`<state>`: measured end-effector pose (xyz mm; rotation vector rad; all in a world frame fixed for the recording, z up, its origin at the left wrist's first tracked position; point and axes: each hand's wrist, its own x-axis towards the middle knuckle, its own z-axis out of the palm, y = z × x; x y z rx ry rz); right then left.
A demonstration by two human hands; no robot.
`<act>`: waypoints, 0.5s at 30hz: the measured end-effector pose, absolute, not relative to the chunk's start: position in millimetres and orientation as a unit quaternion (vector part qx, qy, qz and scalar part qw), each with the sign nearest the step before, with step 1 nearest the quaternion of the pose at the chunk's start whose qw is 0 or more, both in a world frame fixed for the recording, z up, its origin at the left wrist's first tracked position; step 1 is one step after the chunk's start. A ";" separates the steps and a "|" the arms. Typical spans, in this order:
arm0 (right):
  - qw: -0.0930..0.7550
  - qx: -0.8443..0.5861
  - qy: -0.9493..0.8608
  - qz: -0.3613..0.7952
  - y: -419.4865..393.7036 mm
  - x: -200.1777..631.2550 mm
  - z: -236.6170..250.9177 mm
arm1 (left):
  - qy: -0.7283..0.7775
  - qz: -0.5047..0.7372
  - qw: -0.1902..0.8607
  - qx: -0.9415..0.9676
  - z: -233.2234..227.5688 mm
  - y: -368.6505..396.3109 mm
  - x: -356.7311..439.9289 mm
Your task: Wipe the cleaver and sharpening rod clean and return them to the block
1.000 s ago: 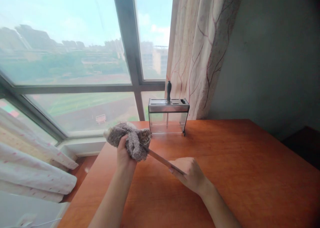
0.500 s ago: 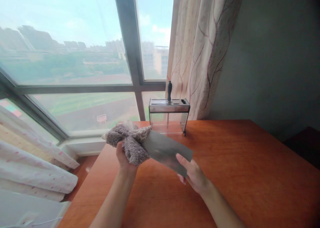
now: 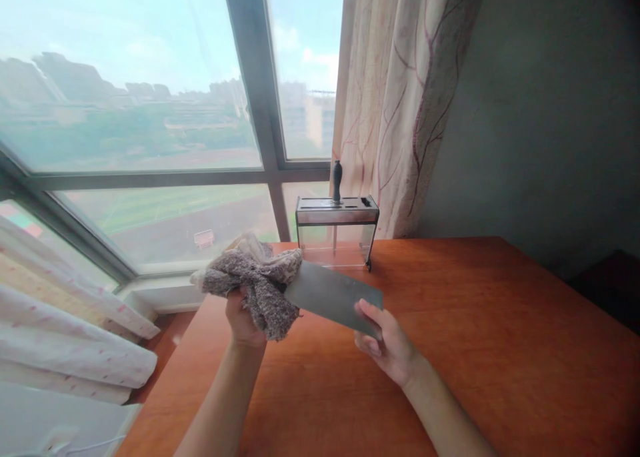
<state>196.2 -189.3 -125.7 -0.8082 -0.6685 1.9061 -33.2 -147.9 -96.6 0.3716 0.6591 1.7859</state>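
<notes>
My left hand (image 3: 243, 317): fingers clamped on grey cloth (image 3: 257, 280), wrapped over blade's near end.
My right hand (image 3: 387, 340): fingers pinching cleaver blade (image 3: 333, 297), before the knife block (image 3: 336, 233).

A knife rack (image 3: 337, 233) stands by the curtain (image 3: 400, 103).

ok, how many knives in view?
2. A cleaver held over the table between the left hand, which grips it through a grey cloth, and the right hand; a black-handled one stands in the rack. Other slots look empty.
</notes>
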 end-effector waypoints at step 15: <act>0.415 -0.406 -0.572 0.579 -196.3 194.8 -124.3 | 0.326 0.759 0.560 0.065 -99.1 -134.6 -31.0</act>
